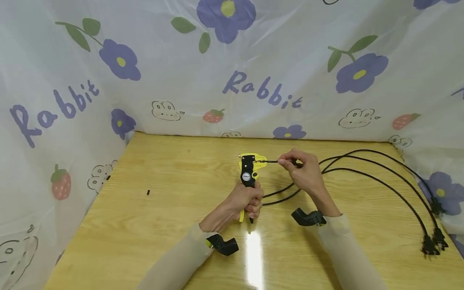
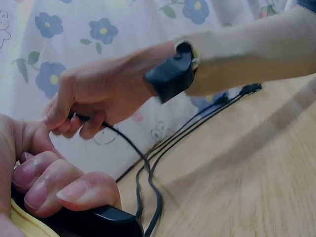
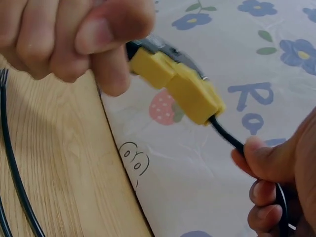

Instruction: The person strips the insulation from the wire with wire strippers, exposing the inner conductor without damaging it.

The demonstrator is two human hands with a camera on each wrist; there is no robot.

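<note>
My left hand point(image 1: 250, 197) grips the handles of a yellow and black wire stripper point(image 1: 248, 167), its head pointing away from me. A black cable point(image 1: 272, 161) runs into the side of the stripper's yellow jaws. Just right of the tool, my right hand point(image 1: 302, 169) pinches that cable between thumb and fingers. In the right wrist view the cable point(image 3: 227, 134) leaves the yellow jaws and passes under the right thumb. The cable's tip is hidden inside the jaws. From the left wrist, the left fingers point(image 2: 74, 187) curl round the black handle.
Several black cables point(image 1: 377, 171) arc across the right of the wooden table point(image 1: 174, 241), ending in black plugs point(image 1: 430, 245). Two cables pass behind the left hand. Small black pieces point(image 1: 148, 192) lie at the left. A printed curtain point(image 1: 203, 84) borders the table's back.
</note>
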